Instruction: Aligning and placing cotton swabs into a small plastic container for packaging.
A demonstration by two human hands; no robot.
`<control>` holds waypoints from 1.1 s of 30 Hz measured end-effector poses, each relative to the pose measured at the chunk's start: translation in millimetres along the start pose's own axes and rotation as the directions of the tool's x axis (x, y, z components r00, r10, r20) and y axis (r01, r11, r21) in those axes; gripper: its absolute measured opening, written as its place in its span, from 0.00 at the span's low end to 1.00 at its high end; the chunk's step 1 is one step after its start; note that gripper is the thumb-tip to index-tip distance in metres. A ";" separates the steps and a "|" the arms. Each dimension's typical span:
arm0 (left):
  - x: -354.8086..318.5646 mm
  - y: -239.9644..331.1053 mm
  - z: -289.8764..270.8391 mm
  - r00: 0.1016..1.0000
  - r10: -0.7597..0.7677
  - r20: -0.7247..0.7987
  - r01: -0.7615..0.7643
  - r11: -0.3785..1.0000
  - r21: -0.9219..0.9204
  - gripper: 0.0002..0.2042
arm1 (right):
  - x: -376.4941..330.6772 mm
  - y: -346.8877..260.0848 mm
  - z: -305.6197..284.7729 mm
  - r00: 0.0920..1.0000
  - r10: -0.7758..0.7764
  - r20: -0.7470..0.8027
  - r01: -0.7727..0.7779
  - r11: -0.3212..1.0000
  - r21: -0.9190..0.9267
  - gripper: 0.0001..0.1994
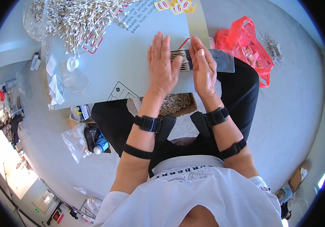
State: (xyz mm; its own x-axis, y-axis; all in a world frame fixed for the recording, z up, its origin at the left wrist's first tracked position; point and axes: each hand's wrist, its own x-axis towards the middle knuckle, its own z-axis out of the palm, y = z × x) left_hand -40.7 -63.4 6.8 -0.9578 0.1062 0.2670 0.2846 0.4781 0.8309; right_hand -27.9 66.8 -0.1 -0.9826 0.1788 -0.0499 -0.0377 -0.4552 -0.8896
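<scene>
A row of cotton swabs (pixel 184 60) lies on the board between my two hands, on a dark strip. My left hand (pixel 161 68) is stretched flat at the swabs' left end, with its thumb over them. At their right side, my right hand (pixel 204 70) stands on edge with its fingers straight, beside or on a clear plastic sleeve (pixel 225 61). The sleeve sticks out to the right past the board's edge. Whether the swabs reach inside it, I cannot tell, as my right hand hides that part.
A large heap of loose swabs (pixel 75 22) covers the board's far left. Yellow-and-red labels (pixel 175 5) lie at the far edge. A tape roll (pixel 72 64) sits at left. Below the board is an open box of swabs (pixel 177 104). A red plastic bag (pixel 250 49) stands at right.
</scene>
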 end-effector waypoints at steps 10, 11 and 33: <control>-27.1 13.0 -2.7 0.931 -0.085 0.355 -0.164 0.771 0.616 0.44 | -12.9 -7.6 -5.4 0.999 0.000 0.044 0.005 0.994 -0.106 0.26; -23.2 12.0 -2.3 0.928 -0.089 0.362 -0.177 0.750 0.638 0.44 | -11.4 -6.1 -4.4 0.999 -0.001 0.044 0.005 0.994 -0.106 0.26; -38.5 13.8 -9.6 0.944 -0.104 0.312 -0.115 0.785 0.609 0.45 | 2.8 -32.2 -19.9 0.941 -0.113 0.319 0.335 0.448 -0.829 0.07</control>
State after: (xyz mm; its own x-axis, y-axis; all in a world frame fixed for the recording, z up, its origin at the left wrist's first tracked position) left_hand 0.5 -69.3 12.7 -0.9465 0.3225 0.0130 0.3091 0.8941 0.3240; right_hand -25.8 99.2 19.4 -0.9784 -0.0579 0.1985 -0.1949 0.5786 -0.7919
